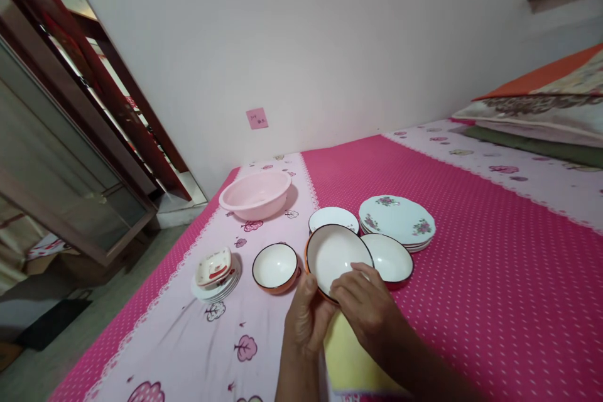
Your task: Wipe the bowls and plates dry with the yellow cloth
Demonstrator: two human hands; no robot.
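orange-rimmed bowl (pixel 335 254) tilted, held over the bed (pixel 494 301) toward its near edge | left hand (pixel 307 320) fingers clasp its lower rim | right hand (pixel 366 309) fingers hold rim from right | yellow cloth (pixel 351 361) beneath hands

Near rim of the orange-rimmed bowl (pixel 335 252) is covered by the left hand (pixel 306 320) and right hand (pixel 366 308). Left fingers beneath it are hidden. Right palm faces away, so its grip is unclear.

Yellow cloth (pixel 346 358) below the hands: partly under the right forearm, the rest cut by the bottom edge, as are both forearms.

White bowl (pixel 333 217) beyond the hands: near edge behind the held bowl.

Red-rimmed bowl (pixel 391 259) just right of the right hand: left side hidden.

Pink note (pixel 257 118) far beyond the hands: writing too small to read.
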